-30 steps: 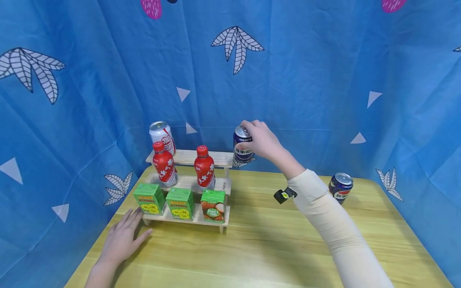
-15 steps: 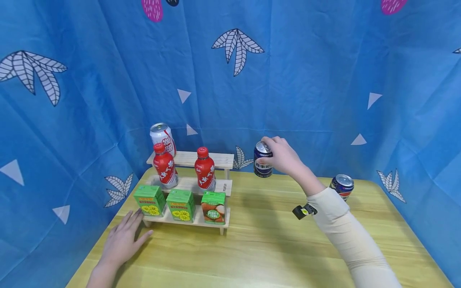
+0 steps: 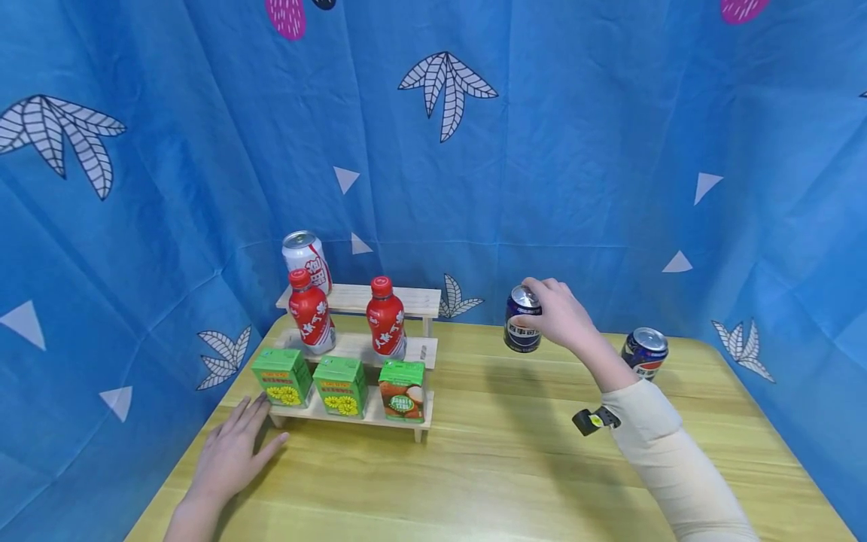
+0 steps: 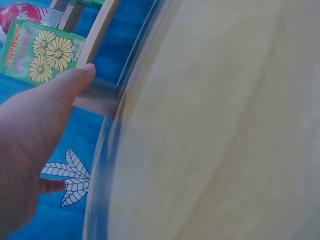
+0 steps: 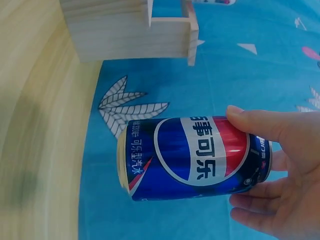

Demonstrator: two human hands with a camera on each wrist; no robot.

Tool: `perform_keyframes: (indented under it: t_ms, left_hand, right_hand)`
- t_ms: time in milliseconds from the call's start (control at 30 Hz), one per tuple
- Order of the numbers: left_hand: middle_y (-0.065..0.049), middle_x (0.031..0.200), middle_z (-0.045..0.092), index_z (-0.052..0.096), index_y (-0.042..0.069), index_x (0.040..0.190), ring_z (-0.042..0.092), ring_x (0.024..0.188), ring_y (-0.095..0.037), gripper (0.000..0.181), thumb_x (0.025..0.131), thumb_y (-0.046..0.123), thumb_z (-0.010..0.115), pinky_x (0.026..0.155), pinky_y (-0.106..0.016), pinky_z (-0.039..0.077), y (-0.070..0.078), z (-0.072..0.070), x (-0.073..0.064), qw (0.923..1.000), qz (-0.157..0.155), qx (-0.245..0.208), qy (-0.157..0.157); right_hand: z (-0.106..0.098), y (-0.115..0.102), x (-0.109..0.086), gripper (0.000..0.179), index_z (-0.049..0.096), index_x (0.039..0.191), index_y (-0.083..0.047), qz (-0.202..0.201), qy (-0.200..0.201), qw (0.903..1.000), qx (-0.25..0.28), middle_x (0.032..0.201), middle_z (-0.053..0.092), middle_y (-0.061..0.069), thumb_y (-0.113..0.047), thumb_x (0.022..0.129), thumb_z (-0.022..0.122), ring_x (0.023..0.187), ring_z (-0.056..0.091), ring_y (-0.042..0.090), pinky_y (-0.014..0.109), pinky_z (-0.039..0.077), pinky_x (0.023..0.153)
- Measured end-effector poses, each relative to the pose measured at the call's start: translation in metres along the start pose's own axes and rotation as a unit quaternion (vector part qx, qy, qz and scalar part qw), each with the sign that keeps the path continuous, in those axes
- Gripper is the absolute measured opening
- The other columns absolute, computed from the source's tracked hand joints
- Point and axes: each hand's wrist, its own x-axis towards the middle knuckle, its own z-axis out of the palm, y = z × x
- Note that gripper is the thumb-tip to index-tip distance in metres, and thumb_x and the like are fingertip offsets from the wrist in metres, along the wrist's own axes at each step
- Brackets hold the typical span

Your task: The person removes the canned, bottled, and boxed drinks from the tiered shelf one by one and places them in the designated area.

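My right hand (image 3: 558,315) grips a dark blue soda can (image 3: 522,322) near its top, holding it upright above the table to the right of the shelf. In the right wrist view the can (image 5: 192,157) shows a red, white and blue round logo, with the thumb on one side and fingers on the other. My left hand (image 3: 229,452) rests with fingers extended by the front left corner of the three-tier wooden shelf (image 3: 423,350). Its fingertips are right at a green drink carton (image 3: 281,376); in the left wrist view the thumb overlaps the shelf's edge.
On the shelf stand a white can (image 3: 305,256) on top, two red bottles (image 3: 386,320) in the middle, and another green carton (image 3: 340,385) and a green-brown carton (image 3: 403,391) below. A second blue can (image 3: 645,352) stands at the table's back right. Blue curtains (image 3: 576,150) enclose the table.
My right hand has carried the blue can from beside the shelf's top tier to the right and downward. The left hand has stayed in place.
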Motion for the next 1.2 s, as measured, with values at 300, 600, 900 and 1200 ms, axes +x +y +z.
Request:
perform_keyframes:
  t_ms: [300, 600, 900, 1200]
  left_hand:
    - [-0.02, 0.153, 0.039, 0.041, 0.003, 0.146, 0.032, 0.141, -0.043, 0.081, 0.092, 0.062, 0.053, 0.105, -0.073, 0.032, -0.001, 0.001, 0.0, 1.0, -0.006, 0.0, -0.007]
    - [-0.02, 0.154, 0.038, 0.041, 0.003, 0.147, 0.032, 0.142, -0.043, 0.082, 0.092, 0.062, 0.053, 0.106, -0.073, 0.031, -0.002, 0.001, 0.001, 1.0, -0.006, 0.0, -0.007]
    - [-0.021, 0.153, 0.039, 0.042, 0.002, 0.146, 0.033, 0.141, -0.043, 0.081, 0.092, 0.061, 0.054, 0.105, -0.073, 0.032, 0.0, 0.0, 0.001, 1.0, -0.005, -0.002, -0.003]
    - [-0.021, 0.153, 0.039, 0.042, 0.002, 0.146, 0.033, 0.141, -0.043, 0.081, 0.092, 0.06, 0.054, 0.105, -0.073, 0.032, 0.001, -0.001, 0.001, 1.0, -0.005, -0.003, -0.004]
  right_hand:
    - [0.011, 0.026, -0.014, 0.066, 0.044, 0.14, -0.005, 0.026, 0.015, 0.9995, 0.007, 0.125, 0.052, 0.028, -0.035, 0.088, 0.071, 0.115, 0.045, 0.044, 0.056, 0.048, 0.082]
    - [0.029, 0.045, -0.025, 0.07, 0.041, 0.143, -0.004, 0.073, 0.038, 0.9966, 0.008, 0.135, 0.046, 0.03, -0.035, 0.089, 0.07, 0.124, 0.039, 0.047, 0.063, 0.045, 0.092]
    - [0.042, 0.055, -0.032, 0.07, 0.041, 0.141, -0.002, 0.098, 0.071, 0.9926, 0.012, 0.134, 0.045, 0.032, -0.034, 0.088, 0.071, 0.124, 0.039, 0.049, 0.064, 0.043, 0.093]
    - [0.056, 0.067, -0.032, 0.072, 0.039, 0.143, -0.002, 0.129, 0.098, 0.9867, -0.001, 0.134, 0.044, 0.033, -0.035, 0.088, 0.071, 0.123, 0.039, 0.049, 0.064, 0.043, 0.095]
